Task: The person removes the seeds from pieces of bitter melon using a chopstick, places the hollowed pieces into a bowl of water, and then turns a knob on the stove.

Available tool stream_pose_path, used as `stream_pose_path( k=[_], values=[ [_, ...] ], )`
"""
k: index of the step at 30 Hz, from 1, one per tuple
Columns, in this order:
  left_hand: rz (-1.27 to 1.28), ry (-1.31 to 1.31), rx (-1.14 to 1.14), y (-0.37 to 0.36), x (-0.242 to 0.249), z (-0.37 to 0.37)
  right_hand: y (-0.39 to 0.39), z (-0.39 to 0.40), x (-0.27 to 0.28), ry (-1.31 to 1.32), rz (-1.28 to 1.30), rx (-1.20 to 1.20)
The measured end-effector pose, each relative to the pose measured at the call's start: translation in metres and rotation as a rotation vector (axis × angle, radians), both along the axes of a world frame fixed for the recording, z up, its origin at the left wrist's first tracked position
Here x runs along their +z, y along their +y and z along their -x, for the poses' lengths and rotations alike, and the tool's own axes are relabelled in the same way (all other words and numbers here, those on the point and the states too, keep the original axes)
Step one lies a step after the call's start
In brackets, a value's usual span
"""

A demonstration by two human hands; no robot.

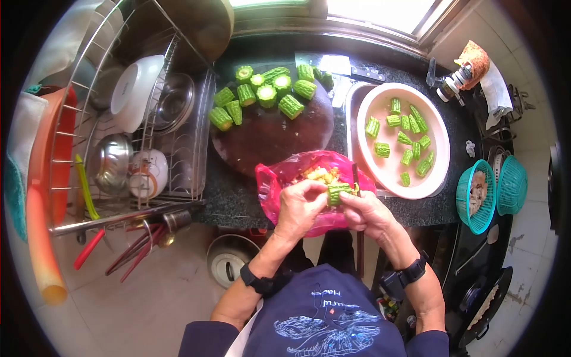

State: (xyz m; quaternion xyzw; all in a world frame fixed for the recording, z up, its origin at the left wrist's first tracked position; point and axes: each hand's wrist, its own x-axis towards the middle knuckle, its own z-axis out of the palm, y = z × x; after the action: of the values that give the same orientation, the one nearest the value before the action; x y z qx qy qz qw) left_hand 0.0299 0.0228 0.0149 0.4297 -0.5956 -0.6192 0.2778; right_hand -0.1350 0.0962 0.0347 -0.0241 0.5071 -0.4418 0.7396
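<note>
My left hand (299,208) pinches the near side of a green, bumpy bitter gourd piece (336,194), fingertips together. From the other side, my right hand (367,213) grips the same piece with thumb and fingers. Both hands are over an open pink plastic bag (270,205) that holds yellowish chopped bits (321,174). A thin dark stick (355,172) passes by my right hand; whether the fingers hold it is hidden. Several cut bitter gourd pieces (266,93) stand and lie at the back of a round dark board (262,152).
Right of the board, a pale basin (441,169) with several gourd pieces sits over the sink. A knife (367,74) lies behind it, near the faucet (453,83). Teal baskets (461,196) stand at right. A wire dish rack (128,211) fills the left.
</note>
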Motion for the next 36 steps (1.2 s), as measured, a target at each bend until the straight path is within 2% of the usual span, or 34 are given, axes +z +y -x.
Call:
stream_pose_path(
  k=[3,7,11,13,15,17,18,19,21,22,23,25,26,31,33,34,36],
  values=[
    [-0.089,0.037,0.015,-0.001,-0.007,0.000,0.002,0.001,0.000,-0.020,-0.011,0.015],
    [-0.260,0.135,0.037,-0.003,-0.010,-0.004,0.005,0.004,-0.001,-0.087,-0.004,-0.077],
    [-0.320,0.136,0.088,-0.009,-0.013,-0.013,0.011,0.010,-0.009,-0.117,0.014,-0.112],
    [-0.130,-0.001,0.072,-0.011,-0.014,-0.016,0.013,0.014,-0.012,-0.125,0.023,-0.107],
    [-0.077,-0.017,0.029,-0.007,-0.009,-0.014,0.014,0.018,-0.013,-0.283,0.048,-0.126],
    [0.119,0.007,0.077,-0.003,-0.004,-0.006,0.014,0.018,-0.012,-0.325,0.057,-0.124],
    [0.009,0.022,-0.011,-0.003,-0.002,-0.006,0.014,0.017,-0.010,-0.350,0.023,-0.132],
    [0.008,0.022,-0.013,-0.003,0.002,-0.003,0.014,0.016,-0.009,-0.376,-0.010,-0.140],
    [-0.703,0.291,-0.045,-0.003,0.010,0.006,0.013,0.011,-0.010,-0.425,0.017,-0.093],
    [-0.833,0.435,-0.105,0.000,-0.002,0.006,0.013,0.008,-0.010,-0.474,0.043,-0.043],
    [-0.832,0.433,-0.104,0.001,-0.004,0.007,0.011,0.006,-0.009,-0.476,0.044,-0.043],
    [-1.262,0.733,-0.204,0.002,-0.004,0.011,0.009,0.003,-0.005,-0.367,0.037,0.059],
    [-1.248,0.712,-0.178,0.003,0.000,0.011,0.009,0.004,-0.002,-0.219,0.045,0.142],
    [-1.182,0.620,-0.174,0.011,-0.014,0.013,0.008,0.003,0.013,0.023,-0.005,0.228],
    [-1.229,0.689,-0.067,0.014,-0.019,0.014,0.010,0.004,0.011,0.184,-0.069,0.208],
    [-1.226,0.667,0.032,0.016,-0.016,0.014,0.011,0.004,0.013,0.183,-0.069,0.205],
    [-1.257,0.704,0.096,0.013,-0.016,0.013,0.011,0.005,0.019,0.383,0.030,0.142]
  ],
)
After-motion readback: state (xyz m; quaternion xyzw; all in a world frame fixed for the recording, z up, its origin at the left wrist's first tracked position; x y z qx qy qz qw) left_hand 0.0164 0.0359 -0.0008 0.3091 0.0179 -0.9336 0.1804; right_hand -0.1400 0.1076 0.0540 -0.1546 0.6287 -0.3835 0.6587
